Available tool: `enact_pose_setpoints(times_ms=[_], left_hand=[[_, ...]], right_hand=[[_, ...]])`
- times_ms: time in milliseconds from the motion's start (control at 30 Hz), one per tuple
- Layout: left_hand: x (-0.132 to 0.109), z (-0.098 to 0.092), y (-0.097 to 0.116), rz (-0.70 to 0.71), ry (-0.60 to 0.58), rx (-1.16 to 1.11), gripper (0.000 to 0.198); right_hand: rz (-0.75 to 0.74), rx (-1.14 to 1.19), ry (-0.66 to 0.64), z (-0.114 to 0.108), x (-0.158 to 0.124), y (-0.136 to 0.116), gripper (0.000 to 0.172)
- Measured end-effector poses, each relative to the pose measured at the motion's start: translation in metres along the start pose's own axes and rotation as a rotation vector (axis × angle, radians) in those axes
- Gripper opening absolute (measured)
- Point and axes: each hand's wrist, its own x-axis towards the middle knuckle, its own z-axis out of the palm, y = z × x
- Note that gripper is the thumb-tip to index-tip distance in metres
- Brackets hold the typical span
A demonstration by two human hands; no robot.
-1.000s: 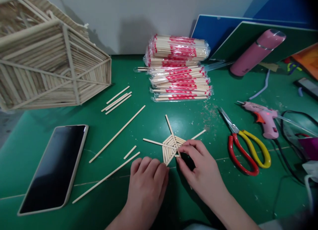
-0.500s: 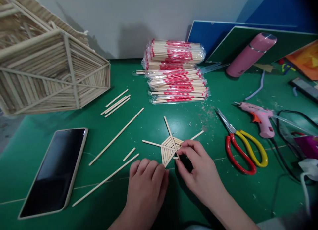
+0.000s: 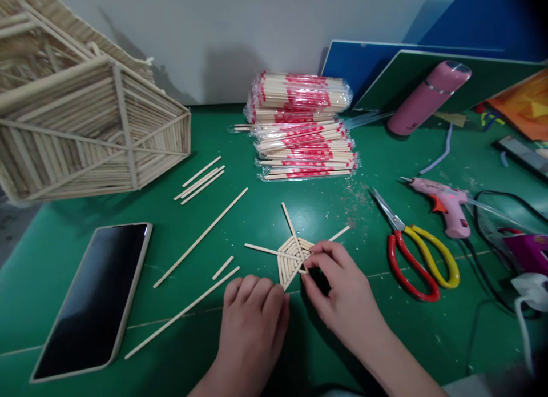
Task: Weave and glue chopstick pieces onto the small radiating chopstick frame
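A small web-like panel of pale wooden sticks (image 3: 290,256) lies on the green table, with several longer sticks radiating beyond its short, closely laid rows. My left hand (image 3: 253,314) is closed, knuckles up, its thumb and forefinger at the panel's lower corner; the fingertips are mostly hidden. From the right, my right hand (image 3: 340,283) pinches at the panel's near right side, where a short stick piece (image 3: 302,272) shows by the thumb and forefinger. To the left of the panel lie a short cut stick (image 3: 222,268) and long sticks (image 3: 200,237).
Wrapped chopstick bundles (image 3: 306,128) are piled at the back. Scissors (image 3: 413,248), a pink glue gun (image 3: 445,203) with its cord, and a pink flask (image 3: 429,99) stand or lie rightward. On the left are a phone (image 3: 92,300) and a large stick-built structure (image 3: 94,123).
Both hands stay almost where they were at the panel. The short piece by my right thumb sits very slightly differently; the view has shifted a little.
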Motion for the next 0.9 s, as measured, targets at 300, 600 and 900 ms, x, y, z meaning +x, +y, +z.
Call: enact_pose_setpoints(times_ms=[300,600,900], left_hand=[[0.0,0.0,0.0,0.007,-0.012,-0.003,0.017],[0.0,0.0,0.0,-0.01,-0.069,0.02,0.018],[-0.007,-0.022,-0.003,-0.065,-0.007,0.057,0.012]], right_hand=[[0.002,-0.037,-0.027,-0.002,0.002,-0.003,0.012],[-0.118,-0.2,-0.101,-0.003,0.004,-0.003,0.013],[-0.157,-0.159,-0.137,-0.006,0.003,-0.002,0.013]])
